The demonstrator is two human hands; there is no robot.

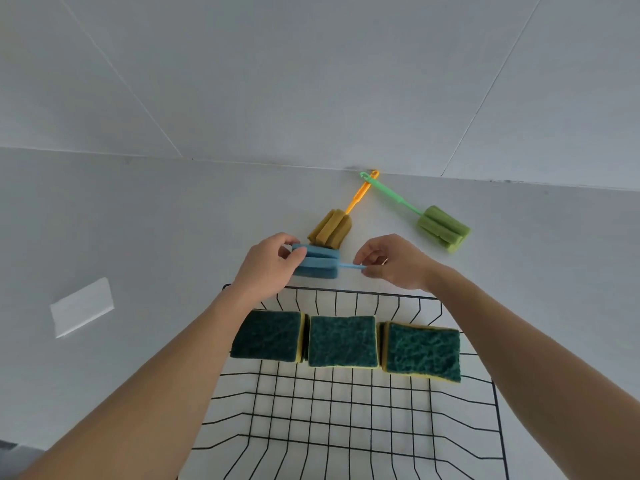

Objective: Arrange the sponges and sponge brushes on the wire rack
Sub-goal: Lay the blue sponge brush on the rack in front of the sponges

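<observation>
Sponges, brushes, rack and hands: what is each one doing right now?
Three dark green scouring sponges: side by side in the rack.
Black wire rack: on the white surface, front part bare.
Blue sponge brush: held by both hands beyond the rack.
Yellow sponge brush: lying outside the rack.
Green sponge brush: lying outside the rack.
Left hand: gripping the blue head.
Right hand: pinching the blue handle.

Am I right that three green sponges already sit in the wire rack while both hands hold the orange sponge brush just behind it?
Not quite: the brush in both hands is the blue sponge brush, not the orange one. The head view shows the left hand on its foam head and the right hand on its handle. The orange sponge brush lies untouched on the counter. Three green sponges do sit in the wire rack.
</observation>
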